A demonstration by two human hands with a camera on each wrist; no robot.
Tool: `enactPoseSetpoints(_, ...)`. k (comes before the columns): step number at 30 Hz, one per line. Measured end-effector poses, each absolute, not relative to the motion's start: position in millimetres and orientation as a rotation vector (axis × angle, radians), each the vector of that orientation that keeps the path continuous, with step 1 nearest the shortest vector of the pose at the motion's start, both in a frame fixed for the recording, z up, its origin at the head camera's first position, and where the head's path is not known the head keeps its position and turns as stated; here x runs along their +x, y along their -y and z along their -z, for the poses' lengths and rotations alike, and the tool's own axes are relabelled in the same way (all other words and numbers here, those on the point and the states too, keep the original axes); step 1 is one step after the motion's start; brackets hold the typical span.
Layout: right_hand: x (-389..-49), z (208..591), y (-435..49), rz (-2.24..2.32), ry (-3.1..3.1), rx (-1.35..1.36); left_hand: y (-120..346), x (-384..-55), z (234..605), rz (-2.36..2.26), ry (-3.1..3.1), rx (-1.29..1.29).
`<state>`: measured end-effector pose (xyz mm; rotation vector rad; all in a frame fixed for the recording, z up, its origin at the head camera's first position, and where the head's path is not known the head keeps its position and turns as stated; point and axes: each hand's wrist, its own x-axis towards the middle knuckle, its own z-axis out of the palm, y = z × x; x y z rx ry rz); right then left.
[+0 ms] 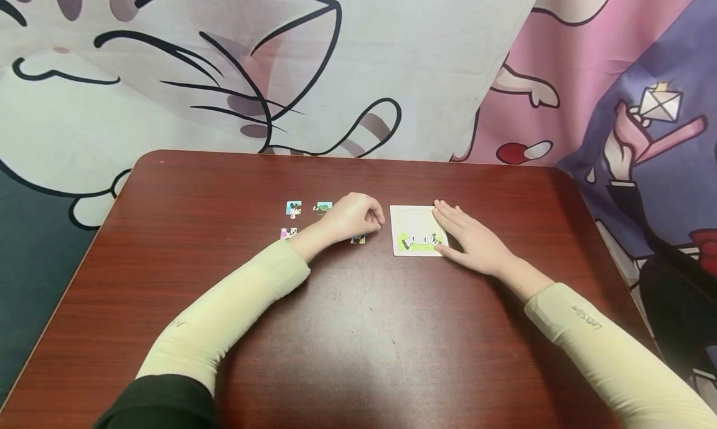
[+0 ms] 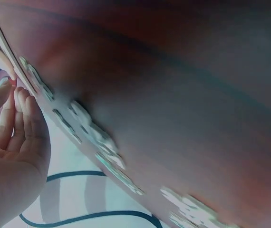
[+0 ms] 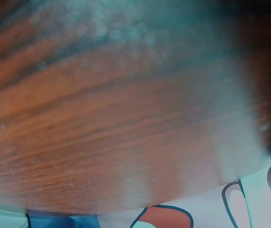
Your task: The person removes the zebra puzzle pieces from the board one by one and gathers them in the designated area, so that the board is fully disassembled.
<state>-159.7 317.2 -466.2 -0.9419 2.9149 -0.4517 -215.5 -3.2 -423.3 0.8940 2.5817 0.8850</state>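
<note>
1. The left hand (image 1: 351,218) is being held with its thumb and fingers bent, and a small piece with a red bit (image 2: 13,82) is being pinched at the tips. Most of its picture is being hidden.
2. The picture board (image 1: 411,222) is being laid flat just right of the left hand. Its right edge is being touched by the right hand (image 1: 470,239), fingers straight, thumb apart. How hard it is being pressed cannot be told.
3. A soft, flat press by the right hand is likely being called for, so that the board is not being slid or turned.
4. A light pinch by the edges is probably being needed, so that the picture is being seen and turned the right way.
5. Care is being asked of the left wrist too: the near piece (image 1: 358,238) is being partly covered by the left hand, while the pink-and-white piece (image 1: 288,233), the blue piece (image 1: 294,208) and the green-and-blue piece (image 1: 323,208) are being left on its left and could be bumped.
</note>
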Motion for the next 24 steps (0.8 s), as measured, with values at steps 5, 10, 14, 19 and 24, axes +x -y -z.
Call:
enactPoseSetpoints(5, -160.9, 467.4, -317.6, 0.459, -2.911, -0.944, -10.4, -216.1, 421.9, -0.873, -2.584, 0.929)
enactPoseSetpoints(10, -161.4, 467.8, -317.7, 0.471, -2.911, -0.938, -23.1, -216.0, 422.6, -0.854, -2.573, 0.941)
enactPoseSetpoints(14, -160.8, 467.5, -317.3, 0.475, -2.912, -0.939, -30.7, -216.5, 425.4, -0.847, -2.557, 0.951)
enactPoseSetpoints(19, -160.9, 467.4, -317.3, 0.475, -2.912, -0.939, -37.4, -215.9, 425.8, -0.836, -2.534, 0.953)
enactPoseSetpoints(24, -160.3, 466.5, -316.7, 0.485, -2.918, -0.948, -41.5, -215.0, 425.6, -0.807, -2.526, 0.980)
